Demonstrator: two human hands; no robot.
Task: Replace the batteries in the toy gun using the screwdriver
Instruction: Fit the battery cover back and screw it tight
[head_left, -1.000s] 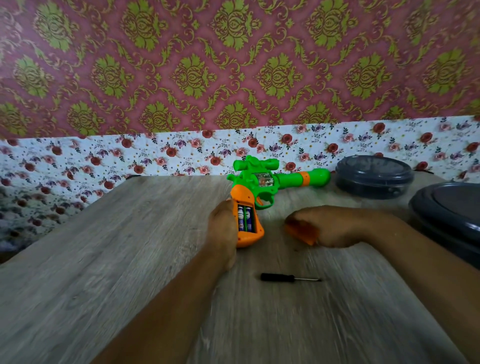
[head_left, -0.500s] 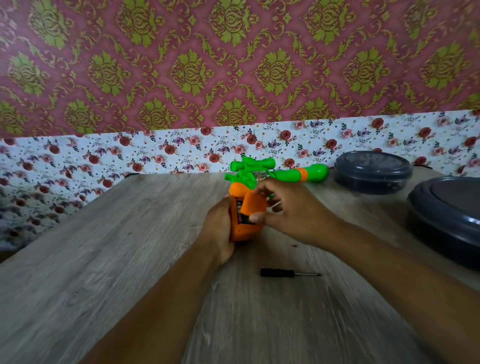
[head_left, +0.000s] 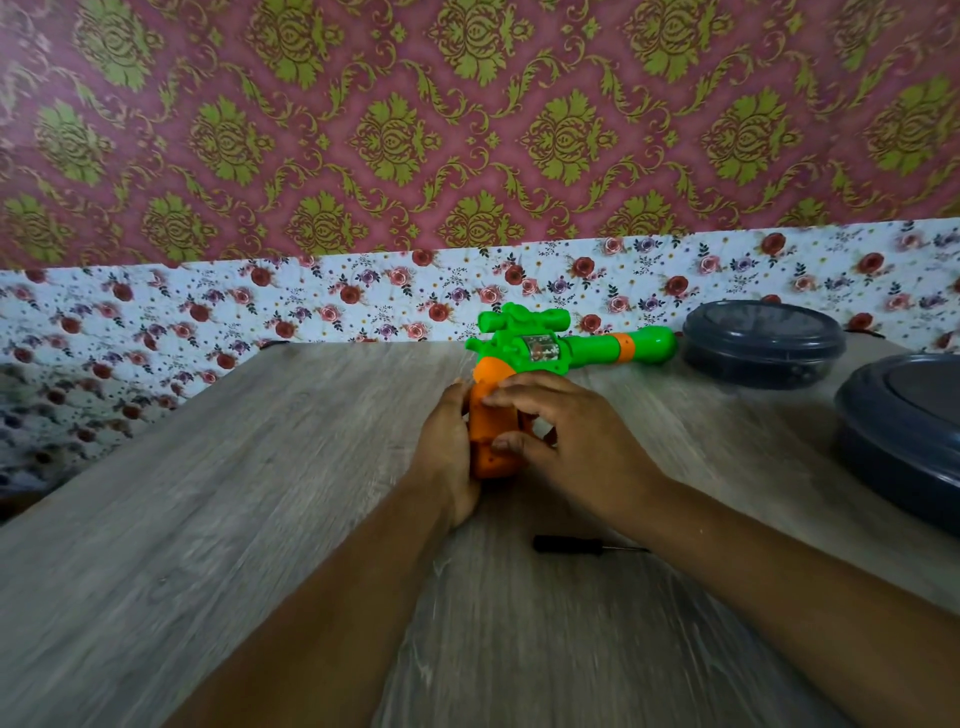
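Observation:
A green toy gun (head_left: 550, 349) with an orange grip lies on the wooden table (head_left: 234, 493), barrel pointing right. My left hand (head_left: 448, 447) grips the orange handle from its left side. My right hand (head_left: 561, 441) lies over the handle's right face, its fingers and thumb pressing on the orange battery cover (head_left: 493, 426). The batteries are hidden under the cover and my fingers. A small black screwdriver (head_left: 571, 545) lies on the table near me, just below my right wrist, its thin tip pointing right.
Two dark grey lidded round containers stand at the right: a smaller one (head_left: 762, 343) at the back by the gun's muzzle, a larger one (head_left: 904, 436) at the table's right edge. A floral wall runs along the table's far edge.
My right hand picked up the orange cover from the table, brought it to the gun's handle and now presses it over the batteries, which no longer show. The left hand kept holding the handle.

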